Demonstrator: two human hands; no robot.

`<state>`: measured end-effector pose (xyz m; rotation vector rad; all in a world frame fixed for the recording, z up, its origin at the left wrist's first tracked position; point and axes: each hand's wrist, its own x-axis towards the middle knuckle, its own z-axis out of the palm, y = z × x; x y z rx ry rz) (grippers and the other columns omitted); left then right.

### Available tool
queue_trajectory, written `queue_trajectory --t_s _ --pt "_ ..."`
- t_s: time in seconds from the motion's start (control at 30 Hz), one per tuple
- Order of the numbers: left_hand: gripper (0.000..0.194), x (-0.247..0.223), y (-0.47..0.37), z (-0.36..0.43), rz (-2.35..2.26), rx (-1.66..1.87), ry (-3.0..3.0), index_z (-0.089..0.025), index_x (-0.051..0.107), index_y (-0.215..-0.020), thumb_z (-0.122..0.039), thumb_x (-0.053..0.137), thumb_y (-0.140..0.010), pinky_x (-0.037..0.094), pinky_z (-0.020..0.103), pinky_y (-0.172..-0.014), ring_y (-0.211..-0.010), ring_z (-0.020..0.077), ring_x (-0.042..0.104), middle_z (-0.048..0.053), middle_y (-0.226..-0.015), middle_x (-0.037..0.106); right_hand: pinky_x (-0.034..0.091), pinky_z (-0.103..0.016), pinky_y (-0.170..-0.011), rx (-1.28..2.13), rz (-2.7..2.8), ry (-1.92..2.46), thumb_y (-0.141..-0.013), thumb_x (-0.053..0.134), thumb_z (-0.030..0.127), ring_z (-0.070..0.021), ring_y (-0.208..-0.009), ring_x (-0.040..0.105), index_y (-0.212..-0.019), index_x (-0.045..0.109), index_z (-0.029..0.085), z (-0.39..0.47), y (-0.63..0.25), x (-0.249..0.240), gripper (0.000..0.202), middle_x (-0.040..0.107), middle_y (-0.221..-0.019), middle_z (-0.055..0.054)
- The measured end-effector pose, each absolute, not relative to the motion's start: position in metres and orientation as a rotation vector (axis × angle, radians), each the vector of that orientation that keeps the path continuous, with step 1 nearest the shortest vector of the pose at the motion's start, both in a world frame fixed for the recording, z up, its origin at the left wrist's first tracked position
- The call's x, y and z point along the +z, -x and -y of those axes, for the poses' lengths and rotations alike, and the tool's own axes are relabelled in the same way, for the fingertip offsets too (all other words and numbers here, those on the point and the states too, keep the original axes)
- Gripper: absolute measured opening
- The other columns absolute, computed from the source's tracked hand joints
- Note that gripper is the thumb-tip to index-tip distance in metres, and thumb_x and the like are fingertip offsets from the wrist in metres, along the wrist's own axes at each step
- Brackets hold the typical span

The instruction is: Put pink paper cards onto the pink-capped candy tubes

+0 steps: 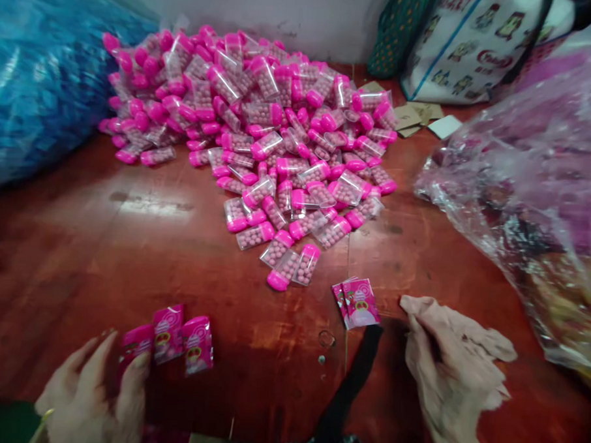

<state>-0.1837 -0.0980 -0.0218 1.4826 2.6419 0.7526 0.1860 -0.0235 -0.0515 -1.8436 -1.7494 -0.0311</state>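
The left hand (94, 395) extends forward, fingers spread around a pink packet (137, 337) (right hand (443, 368): fingers unclear).

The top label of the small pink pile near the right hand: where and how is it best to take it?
Probably by its right edge, coming from the right with thumb and forefinger. The top label looks thin and flat, and its left side overlaps the label beneath, while its right edge lies free, facing the right hand. A light pinch should suit.
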Motion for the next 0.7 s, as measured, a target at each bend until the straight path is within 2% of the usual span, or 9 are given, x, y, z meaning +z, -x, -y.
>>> queue_trajectory --t_s 0.1,0.2,0.33,0.47,0.53,0.6,0.7 --pt "0.063 -0.024 0.172 0.072 -2.545 0.664 -1.825 -0.027 0.040 -0.132 -0.022 0.062 -0.074 0.020 0.055 -0.103 -0.127 0.0425 0.026 0.009 -0.143 0.034 0.050 -0.037 -0.073 -0.169 1.505 1.927 -0.081 0.059 0.026 -0.0231 -0.072 0.064 -0.090 0.067 0.014 0.034 -0.196 -0.046 0.017 0.069 -0.079 -0.010" --pt "0.066 -0.026 0.150 0.048 -2.310 0.675 -1.923 -0.032 0.039 -0.132 -0.018 0.064 -0.072 0.011 0.058 -0.104 -0.131 0.0421 0.015 0.003 -0.147 0.027 0.048 -0.040 -0.079 -0.226 1.574 1.947 -0.082 0.056 0.031 -0.0266 -0.084 0.060 -0.088 0.067 0.013 0.039 -0.209 -0.046 0.021 0.067 -0.082 -0.013" --pt "0.059 -0.026 0.108 0.022 -2.063 0.949 -1.953 -0.027 0.050 -0.124 -0.015 0.067 -0.069 0.017 0.053 -0.104 -0.130 0.0361 0.024 0.008 -0.133 0.046 0.040 -0.049 -0.086 -0.127 1.729 1.987 -0.084 0.046 0.046 -0.0307 -0.095 0.052 -0.091 0.066 0.011 0.036 -0.211 -0.051 0.040 0.062 -0.092 -0.015" --pt "0.047 -0.022 0.054 0.007 -1.784 1.054 -1.874 -0.028 0.061 -0.113 -0.014 0.067 -0.068 0.029 0.048 -0.100 -0.117 0.0319 0.042 0.008 -0.112 0.061 0.036 -0.047 -0.091 -0.084 1.663 1.950 -0.082 0.054 0.041 -0.0278 -0.100 0.049 -0.099 0.062 0.016 0.024 -0.188 -0.049 0.031 0.060 -0.096 -0.011" --pt "0.042 -0.024 0.028 0.003 -1.641 1.028 -1.829 -0.029 0.064 -0.109 -0.014 0.065 -0.070 0.033 0.046 -0.098 -0.111 0.0307 0.046 0.007 -0.107 0.064 0.036 -0.046 -0.089 0.043 1.735 1.951 -0.080 0.057 0.044 -0.0280 -0.100 0.047 -0.103 0.060 0.016 0.015 -0.173 -0.049 0.037 0.058 -0.099 -0.011" --pt "0.038 -0.031 0.007 0.001 -1.560 0.965 -1.874 -0.026 0.064 -0.109 -0.014 0.062 -0.073 0.036 0.045 -0.096 -0.110 0.0303 0.047 0.008 -0.107 0.064 0.033 -0.049 -0.088 0.105 1.834 2.030 -0.078 0.056 0.048 -0.0309 -0.099 0.045 -0.095 0.063 0.016 0.009 -0.159 -0.051 0.037 0.059 -0.096 -0.012" --pt "0.032 -0.049 -0.010 0.000 -1.556 0.840 -2.007 -0.020 0.063 -0.108 -0.015 0.058 -0.077 0.040 0.046 -0.093 -0.109 0.0303 0.046 0.012 -0.109 0.061 0.029 -0.053 -0.087 0.163 1.873 2.131 -0.083 0.052 0.042 -0.0325 -0.098 0.043 -0.077 0.062 0.018 0.005 -0.146 -0.056 0.027 0.061 -0.086 -0.010"
